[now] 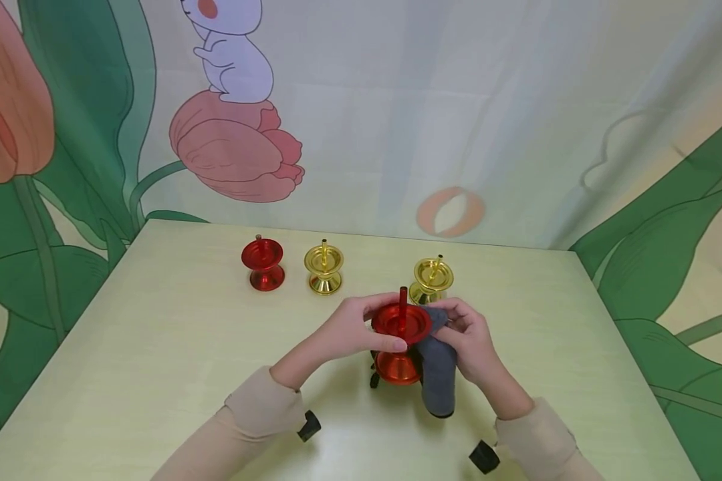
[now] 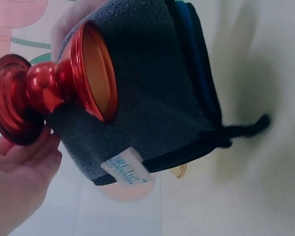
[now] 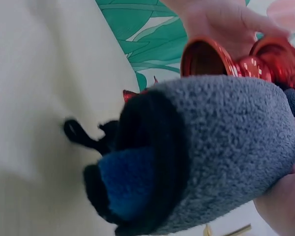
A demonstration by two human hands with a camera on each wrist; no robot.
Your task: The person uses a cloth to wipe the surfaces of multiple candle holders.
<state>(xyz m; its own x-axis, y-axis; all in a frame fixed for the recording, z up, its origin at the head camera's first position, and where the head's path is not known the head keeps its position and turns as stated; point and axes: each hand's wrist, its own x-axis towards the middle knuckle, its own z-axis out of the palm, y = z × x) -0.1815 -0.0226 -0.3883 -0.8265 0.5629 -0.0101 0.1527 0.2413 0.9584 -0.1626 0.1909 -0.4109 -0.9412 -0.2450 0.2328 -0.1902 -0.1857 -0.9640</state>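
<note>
Flowered fabric (image 1: pixel 234 147) backs a pale table (image 1: pixel 156 347). Over it, the left hand (image 1: pixel 355 327) grips a red holder (image 1: pixel 399 369), a stem (image 1: pixel 403 307) rising from its dish (image 1: pixel 419 327); the right hand (image 1: pixel 472 337) holds a grey towel (image 1: pixel 439 381) beside it, label (image 2: pixel 128 169) print blurred.

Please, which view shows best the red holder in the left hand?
The head view: the red holder shows spike, dish and base together. The left wrist view shows its hollow base but no spike; in the right wrist view the grey cloth partly hides it.
</note>
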